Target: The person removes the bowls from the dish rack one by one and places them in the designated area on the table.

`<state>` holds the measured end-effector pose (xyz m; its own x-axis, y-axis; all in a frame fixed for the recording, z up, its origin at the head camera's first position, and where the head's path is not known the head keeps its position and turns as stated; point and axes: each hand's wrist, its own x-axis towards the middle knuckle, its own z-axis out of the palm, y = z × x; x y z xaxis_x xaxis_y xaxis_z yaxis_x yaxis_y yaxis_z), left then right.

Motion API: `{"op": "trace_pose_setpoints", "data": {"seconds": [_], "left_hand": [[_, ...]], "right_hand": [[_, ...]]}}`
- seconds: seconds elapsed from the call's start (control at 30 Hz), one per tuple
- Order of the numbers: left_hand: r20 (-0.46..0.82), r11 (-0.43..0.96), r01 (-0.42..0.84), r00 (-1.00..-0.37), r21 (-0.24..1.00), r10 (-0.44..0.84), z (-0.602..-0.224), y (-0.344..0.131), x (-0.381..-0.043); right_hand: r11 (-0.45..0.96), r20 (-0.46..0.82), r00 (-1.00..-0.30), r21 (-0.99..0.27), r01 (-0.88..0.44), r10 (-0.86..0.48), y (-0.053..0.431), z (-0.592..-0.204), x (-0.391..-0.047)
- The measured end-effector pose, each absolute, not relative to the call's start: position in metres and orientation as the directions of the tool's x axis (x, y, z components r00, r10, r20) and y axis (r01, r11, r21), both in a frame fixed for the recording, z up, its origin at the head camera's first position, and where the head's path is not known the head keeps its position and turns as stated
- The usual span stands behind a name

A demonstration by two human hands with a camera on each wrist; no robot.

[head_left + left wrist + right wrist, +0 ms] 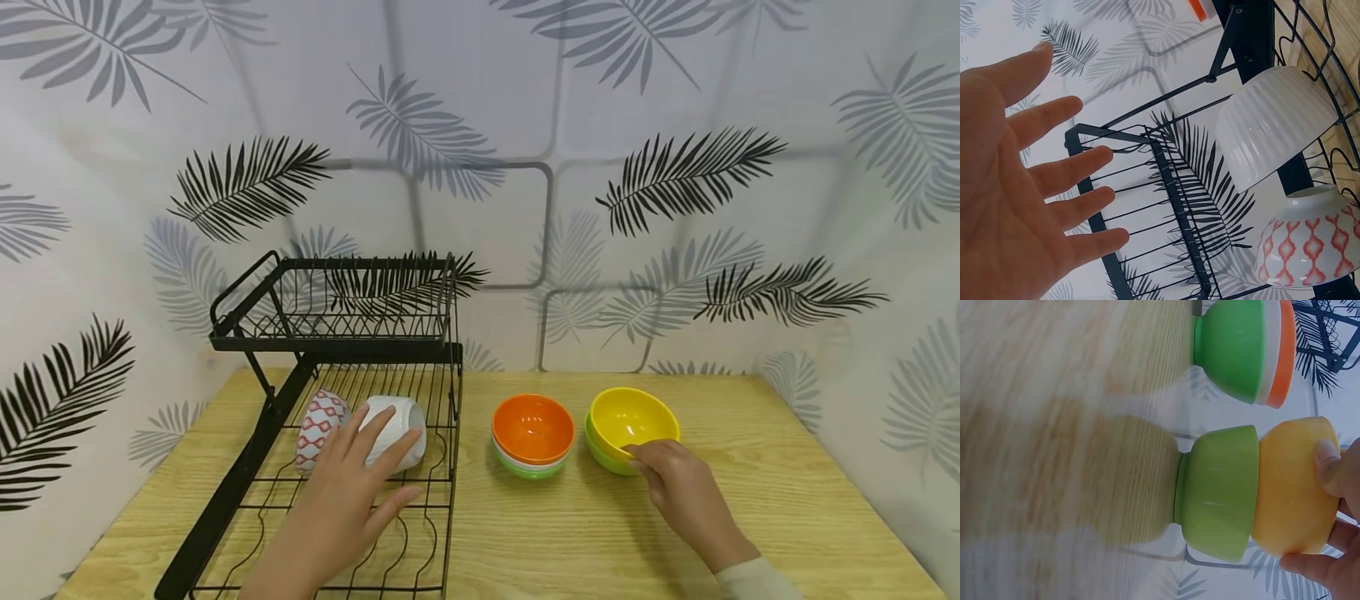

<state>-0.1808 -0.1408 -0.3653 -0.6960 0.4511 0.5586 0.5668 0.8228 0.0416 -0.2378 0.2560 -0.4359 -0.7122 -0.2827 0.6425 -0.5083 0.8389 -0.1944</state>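
My right hand [678, 487] pinches the near rim of a yellow bowl [636, 417], which sits tilted over a green bowl [600, 450]. In the right wrist view, thumb and fingers hold the yellow bowl [1297, 487] at its edge, its base at the mouth of the green bowl [1219, 494]. My left hand [348, 492] is spread with straight fingers over the dish rack, in front of a white ribbed bowl [405, 425] and a red-patterned bowl [321, 425]. The left wrist view shows the left palm [997, 206] holding nothing, apart from the white bowl [1272, 125].
A stack with an orange bowl [532, 429] on top of a white and a green one stands between the rack and the yellow bowl. The black two-tier dish rack [333, 343] fills the table's left side. Behind the wooden table [540, 542] hangs a leaf-patterned sheet [480, 100].
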Motion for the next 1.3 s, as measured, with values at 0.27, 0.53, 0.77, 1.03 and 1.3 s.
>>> {"op": "trace_pose_setpoints", "data": {"seconds": [0.27,0.53,0.77,1.03,1.3], "left_hand": [[0.52,0.831,0.551,-0.733,0.077,0.438,-0.365,-0.142,-0.184],[0.502,0.834,0.545,-0.748,0.089,0.435,-0.364,-0.144,-0.185],[0.517,0.83,0.553,-0.732,0.07,0.444,-0.367,-0.147,-0.189],[0.522,0.826,0.559,-0.726,0.071,0.447,-0.367,-0.149,-0.192],[0.483,0.829,0.55,-0.756,0.104,0.442,-0.365,-0.147,-0.189]], "right_hand": [[0.852,0.605,-0.749,-0.211,-0.48,-0.272,0.256,-0.439,-0.246],[0.847,0.57,-0.777,-0.245,-0.472,-0.269,0.256,-0.44,-0.252],[0.857,0.529,-0.807,-0.257,-0.447,-0.262,0.256,-0.442,-0.255],[0.854,0.528,-0.806,-0.259,-0.451,-0.266,0.257,-0.445,-0.262],[0.86,0.505,-0.819,-0.252,-0.444,-0.275,0.257,-0.449,-0.26]]}}
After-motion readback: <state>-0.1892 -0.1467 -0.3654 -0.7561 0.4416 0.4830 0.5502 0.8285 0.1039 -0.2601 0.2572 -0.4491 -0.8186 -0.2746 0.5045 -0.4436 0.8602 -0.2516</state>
